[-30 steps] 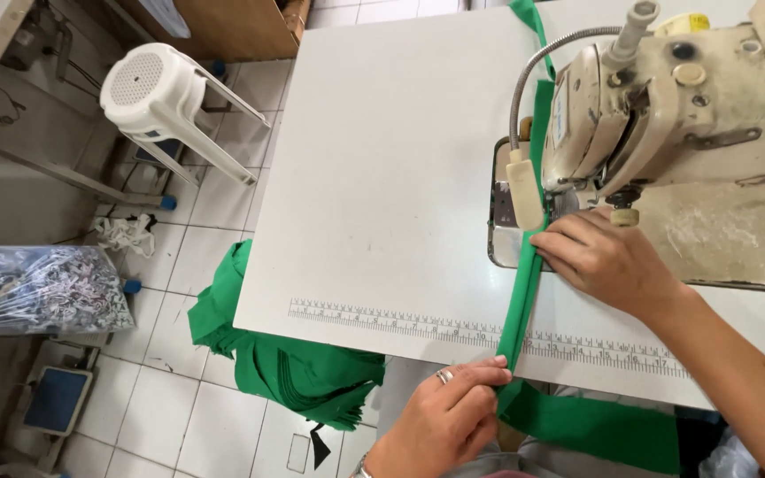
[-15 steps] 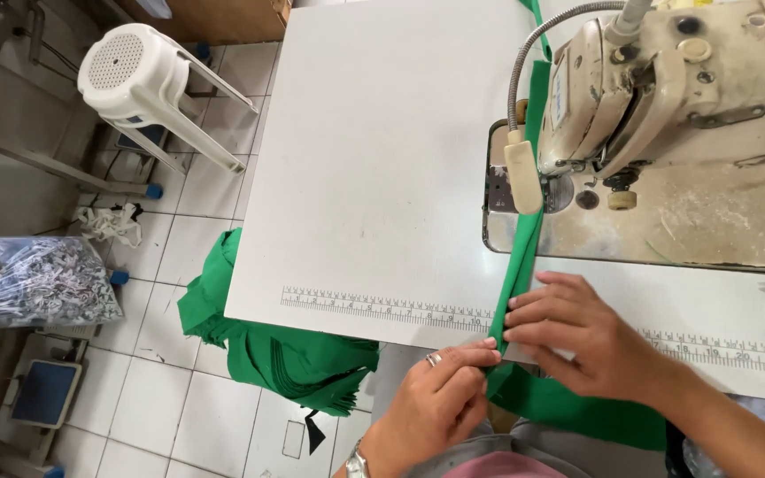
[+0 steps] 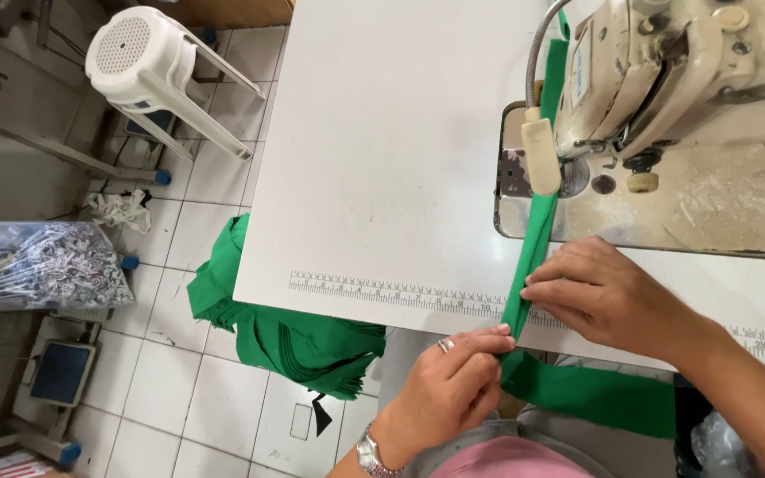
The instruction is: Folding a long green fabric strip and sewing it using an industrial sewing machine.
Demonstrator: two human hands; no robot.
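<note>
Green strip (image 3: 537, 235) lies on table (image 3: 382, 159), long axis running from table edge up to machine (image 3: 666, 80). Left hand (image 3: 449, 389) pinches near end at edge. Right hand (image 3: 608, 296) pinches strip just above, nearer machine.

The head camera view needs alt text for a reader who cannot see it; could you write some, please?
Two hands, the left hand and right hand, pinch a folded green fabric strip on a white table, feeding it toward a sewing machine.
</note>
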